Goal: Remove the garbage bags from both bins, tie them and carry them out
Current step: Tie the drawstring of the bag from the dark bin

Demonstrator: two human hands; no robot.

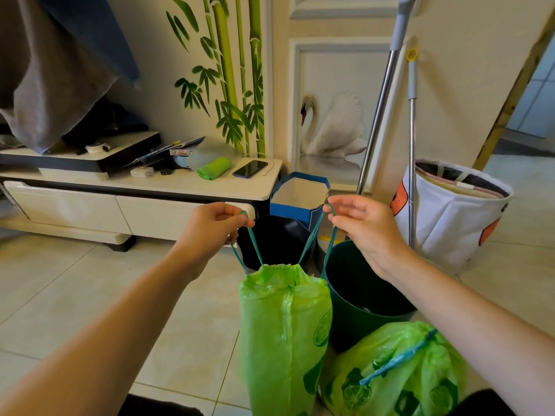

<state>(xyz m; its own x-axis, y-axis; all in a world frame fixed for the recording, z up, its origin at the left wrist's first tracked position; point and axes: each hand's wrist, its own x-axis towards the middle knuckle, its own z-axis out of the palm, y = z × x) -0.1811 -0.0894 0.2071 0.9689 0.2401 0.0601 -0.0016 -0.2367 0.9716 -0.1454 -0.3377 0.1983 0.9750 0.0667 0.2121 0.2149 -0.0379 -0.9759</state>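
Observation:
A green garbage bag (282, 331) hangs in mid-air in front of me, its mouth gathered by teal drawstrings. My left hand (210, 229) pinches the left drawstring loop and my right hand (360, 226) pinches the right loop, pulling them apart. A second green bag (399, 376) with a blue tie lies on the floor at lower right. Just behind the hanging bag stands a dark teal bin (354, 295) with no bag in it. A black bin (276, 238) sits further back, between my hands.
A white low cabinet (144, 202) on the left carries a phone (250, 168), a green roll of bags (214, 168) and clutter. A blue paper bag (300, 193), two mop handles (378, 121) and a white fabric basket (453, 211) stand by the wall. Tiled floor lies to the left.

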